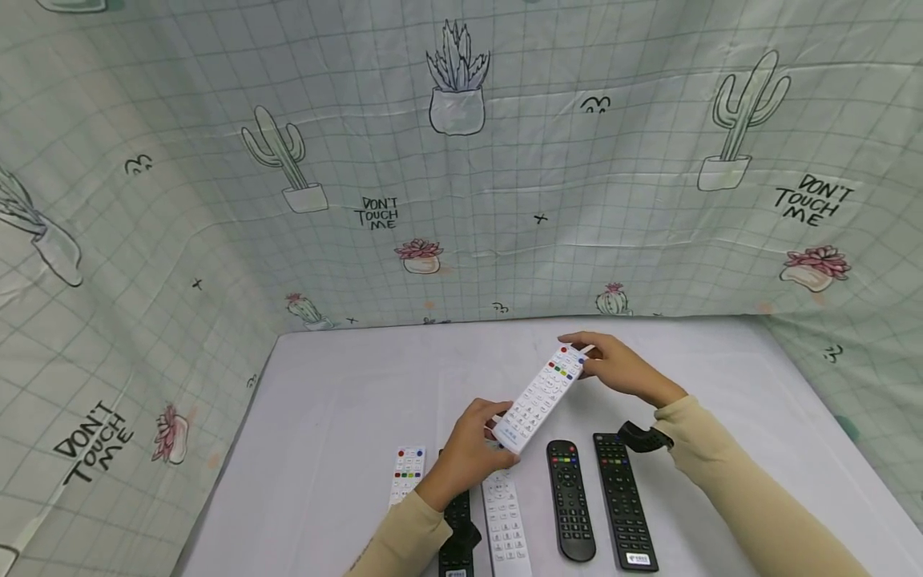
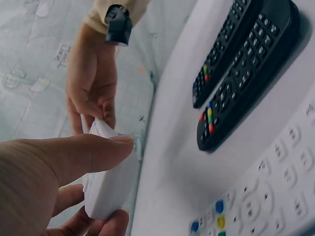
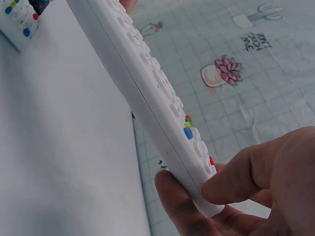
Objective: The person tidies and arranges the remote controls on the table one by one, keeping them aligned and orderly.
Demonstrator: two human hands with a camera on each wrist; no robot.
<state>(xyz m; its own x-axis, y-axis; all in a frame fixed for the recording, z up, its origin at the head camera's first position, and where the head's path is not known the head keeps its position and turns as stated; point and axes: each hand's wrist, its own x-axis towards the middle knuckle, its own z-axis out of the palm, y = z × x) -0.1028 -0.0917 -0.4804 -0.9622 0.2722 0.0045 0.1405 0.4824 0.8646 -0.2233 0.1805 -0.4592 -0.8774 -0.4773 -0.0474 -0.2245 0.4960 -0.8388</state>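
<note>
Both hands hold a white remote control (image 1: pixel 541 397) above the table, tilted, with its button side facing the head camera. My left hand (image 1: pixel 472 445) pinches its near end, the thumb (image 2: pixel 98 151) across one side and fingertips on the other. At the far end, by the red and blue buttons, my right hand (image 1: pixel 623 369) grips it between thumb (image 3: pixel 236 179) and fingers. A second white remote (image 1: pixel 507 525) lies just below the left hand. Left of it, a black remote (image 1: pixel 456 565) is partly hidden by the left wrist.
Another white remote (image 1: pixel 409 465) lies farther left, its lower part behind the left forearm. Two black remotes, one rounded (image 1: pixel 570 501) and one longer (image 1: pixel 626 505), lie to the right. A cactus-print cloth (image 1: pixel 505 184) hangs behind the white table (image 1: pixel 346 377).
</note>
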